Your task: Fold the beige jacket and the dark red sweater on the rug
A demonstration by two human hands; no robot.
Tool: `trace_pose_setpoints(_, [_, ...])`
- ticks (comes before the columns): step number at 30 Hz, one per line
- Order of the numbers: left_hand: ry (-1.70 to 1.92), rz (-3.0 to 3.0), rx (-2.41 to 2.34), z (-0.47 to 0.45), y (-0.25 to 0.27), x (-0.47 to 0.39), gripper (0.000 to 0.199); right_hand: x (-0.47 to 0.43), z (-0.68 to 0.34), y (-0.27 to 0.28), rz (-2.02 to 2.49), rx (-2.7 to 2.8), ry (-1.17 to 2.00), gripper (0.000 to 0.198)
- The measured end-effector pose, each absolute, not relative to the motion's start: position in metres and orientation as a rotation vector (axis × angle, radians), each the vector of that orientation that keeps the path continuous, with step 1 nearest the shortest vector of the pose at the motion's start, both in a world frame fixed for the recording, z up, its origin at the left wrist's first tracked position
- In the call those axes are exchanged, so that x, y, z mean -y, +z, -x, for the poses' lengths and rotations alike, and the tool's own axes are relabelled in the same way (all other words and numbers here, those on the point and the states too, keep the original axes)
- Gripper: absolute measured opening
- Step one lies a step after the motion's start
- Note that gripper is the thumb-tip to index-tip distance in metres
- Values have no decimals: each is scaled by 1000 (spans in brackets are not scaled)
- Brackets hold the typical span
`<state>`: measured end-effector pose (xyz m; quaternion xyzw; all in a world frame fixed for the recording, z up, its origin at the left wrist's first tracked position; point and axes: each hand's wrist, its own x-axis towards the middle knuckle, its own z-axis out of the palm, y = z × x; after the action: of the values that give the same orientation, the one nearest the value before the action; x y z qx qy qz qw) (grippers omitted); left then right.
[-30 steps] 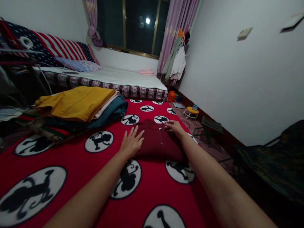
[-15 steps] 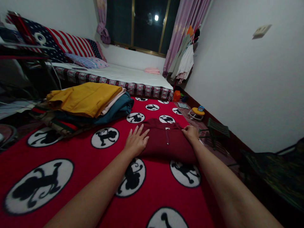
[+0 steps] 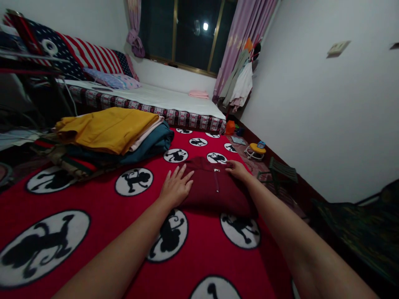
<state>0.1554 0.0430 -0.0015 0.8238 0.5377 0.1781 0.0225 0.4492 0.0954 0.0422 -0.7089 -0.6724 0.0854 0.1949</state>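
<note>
A folded maroon zip-neck top (image 3: 215, 195) lies on a red blanket (image 3: 205, 257) printed with black-and-white monkey ovals. Its short zipper with a silver pull runs down the middle, facing up. My left hand (image 3: 177, 186) rests flat on the top's left side, fingers spread. At the collar, just right of the zipper, my right hand (image 3: 237, 170) has its fingers drawn together on the fabric; the fingertips are partly hidden. Left of my hands sits a stack of folded clothes, with a mustard-yellow garment (image 3: 109, 128) uppermost and a teal one (image 3: 152, 145) beneath.
Beyond the blanket stands a low bed (image 3: 168, 95) below a window. To the right on the floor are a yellow round stool (image 3: 257, 148) and a green folding stool (image 3: 282, 171). Clothes (image 3: 243, 85) hang by the curtain. A cluttered desk (image 3: 31, 66) is at left.
My right hand has moved left along the top's upper edge, from its right corner toward the zipper. My left hand stays spread on the left side.
</note>
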Motion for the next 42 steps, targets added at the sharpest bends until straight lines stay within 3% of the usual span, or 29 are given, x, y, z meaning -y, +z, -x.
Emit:
trace_pose_setpoints(4, [544, -2556, -1663, -156, 0, -42, 47, -89, -462, 48, 2010, 1901, 325, 9])
trace_pose_setpoints(7, [539, -2554, -1672, -156, 1, -41, 47, -83, -466, 56, 2022, 1847, 289, 6])
trace_pose_setpoints(13, [550, -2554, -1668, -156, 1, -41, 47, -74, -443, 54, 2039, 1653, 178, 32])
trace_pose_setpoints(17, [553, -2550, -1666, -156, 0, -41, 47, -53, -416, 41, 1854, 1839, 85, 55])
trace_pose_setpoints(24, [583, -2556, -1656, -155, -2, -41, 47, -15, -402, 23, 1881, 2214, 244, 53])
trace_pose_setpoints(32, [776, -2392, -1941, -154, 8, -32, 50, 13, -396, 27, 2034, 1941, -305, 39])
trace_pose_setpoints(36, [868, -2350, -2057, -152, 15, -27, 47, 25, -401, 31, 2301, 1744, -405, 53])
trace_pose_setpoints(42, [871, -2295, -2077, -153, 19, -24, 49, 21, -418, 49, 2562, 1550, -147, 68])
